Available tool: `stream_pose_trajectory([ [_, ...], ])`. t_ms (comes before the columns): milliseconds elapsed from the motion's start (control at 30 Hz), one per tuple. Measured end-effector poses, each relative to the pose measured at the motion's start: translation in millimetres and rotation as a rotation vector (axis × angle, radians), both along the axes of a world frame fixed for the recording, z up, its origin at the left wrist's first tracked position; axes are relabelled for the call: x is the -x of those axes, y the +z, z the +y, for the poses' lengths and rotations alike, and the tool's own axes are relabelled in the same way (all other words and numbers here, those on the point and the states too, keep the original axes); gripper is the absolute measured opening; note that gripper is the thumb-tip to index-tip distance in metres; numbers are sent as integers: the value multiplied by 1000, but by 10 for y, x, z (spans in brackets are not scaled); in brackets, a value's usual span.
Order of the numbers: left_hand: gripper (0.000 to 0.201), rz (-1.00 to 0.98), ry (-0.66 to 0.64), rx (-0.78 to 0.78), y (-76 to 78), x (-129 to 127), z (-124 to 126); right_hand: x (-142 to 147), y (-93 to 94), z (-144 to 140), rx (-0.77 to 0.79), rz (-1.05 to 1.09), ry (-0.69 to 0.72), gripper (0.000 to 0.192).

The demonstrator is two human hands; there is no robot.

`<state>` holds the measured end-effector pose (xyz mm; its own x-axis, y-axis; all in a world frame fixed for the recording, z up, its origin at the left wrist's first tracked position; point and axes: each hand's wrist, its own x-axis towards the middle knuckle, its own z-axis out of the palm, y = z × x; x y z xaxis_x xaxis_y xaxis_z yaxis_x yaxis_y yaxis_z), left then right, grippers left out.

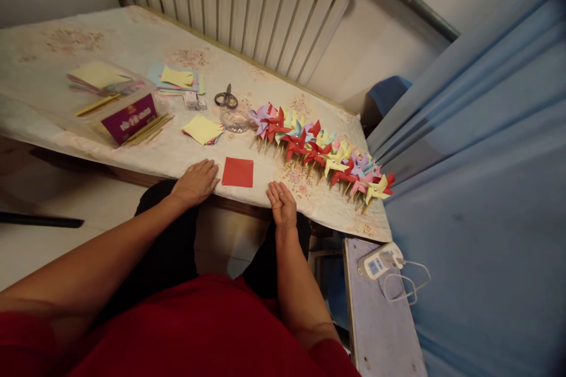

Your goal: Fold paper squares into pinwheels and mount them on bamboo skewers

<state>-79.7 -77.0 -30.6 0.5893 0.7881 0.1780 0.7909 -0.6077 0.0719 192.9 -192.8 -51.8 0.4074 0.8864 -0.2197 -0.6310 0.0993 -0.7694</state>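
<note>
A square of red paper (237,172) lies flat near the table's front edge, between my two hands and touched by neither. My left hand (197,181) rests palm down at the edge, just left of the paper, its fingers stretched out and holding nothing. To the paper's right, my right hand (282,204) lies on its side with the palm partly showing, fingers extended and nothing in them. Beyond the paper sit a stack of cut paper sheets (202,129) with yellow on top, a clear dish (236,121) and black-handled scissors (226,96).
Several paper pinwheels (316,152) on sticks form long rows at the right. Leftward stands a clear plastic box (95,109) beside wooden sticks (150,129). More coloured paper (177,77) and small boxes (194,101) lie farther back. A power adapter (380,260) sits on a side stool (384,330).
</note>
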Motion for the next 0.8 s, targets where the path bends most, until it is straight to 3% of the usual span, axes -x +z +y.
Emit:
stream_pose_trajectory([
  [800,49,-24,0,-18,-54,17,-13,28,-17,5,32,14,-19,37],
])
